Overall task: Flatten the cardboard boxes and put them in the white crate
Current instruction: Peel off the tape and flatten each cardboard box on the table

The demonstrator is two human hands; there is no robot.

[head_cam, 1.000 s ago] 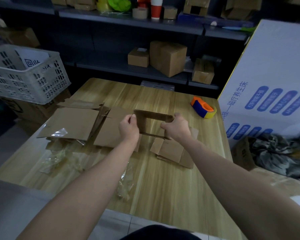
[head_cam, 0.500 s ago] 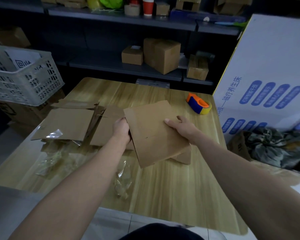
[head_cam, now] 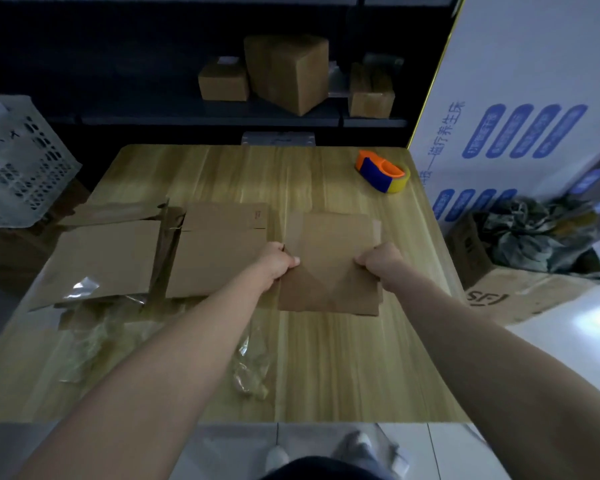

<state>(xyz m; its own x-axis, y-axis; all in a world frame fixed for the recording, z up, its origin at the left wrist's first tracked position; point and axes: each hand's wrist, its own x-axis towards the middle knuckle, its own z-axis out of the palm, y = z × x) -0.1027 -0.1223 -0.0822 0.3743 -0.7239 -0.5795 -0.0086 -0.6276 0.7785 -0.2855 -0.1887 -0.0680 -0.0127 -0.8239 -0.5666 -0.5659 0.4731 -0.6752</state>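
1. The pale wooden table [head_cam: 326, 368] carries all the work. Every clock bearing below is taken from the hands, with twelve o'clock pointing away from the person.
2. The white perforated plastic crate [head_cam: 21, 161] stands off the table's left far corner, at about ten o'clock and well apart from the hands. It is cut off by the frame edge and its inside is not visible.
3. A pile of flattened brown cardboard sheets [head_cam: 219, 251] lies on the table at nine o'clock, between the hands and the crate.
4. The flattened brown cardboard box [head_cam: 329, 251], collapsed to a near-square sheet, is held between the two hands at table centre.
   - If anything, its longer side runs twelve to six.
   - It cannot be told whether it rests on the table or is held just above it.
5. The left hand [head_cam: 279, 263] grips the sheet's nine o'clock edge, fingers curled and thumb on top.
6. The right hand [head_cam: 381, 258] is closed in a fist around the three o'clock edge.
7. An orange-and-blue tape dispenser [head_cam: 381, 174] sits at one o'clock, clear of the work. Crumpled clear plastic film [head_cam: 252, 372] lies at seven o'clock.
8. Assessment:
   - Flattening of this box appears complete and transfer is outstanding.
   - The left hand is the nearer to the crate.
   - The carry would run toward ten o'clock, passing over the pile.
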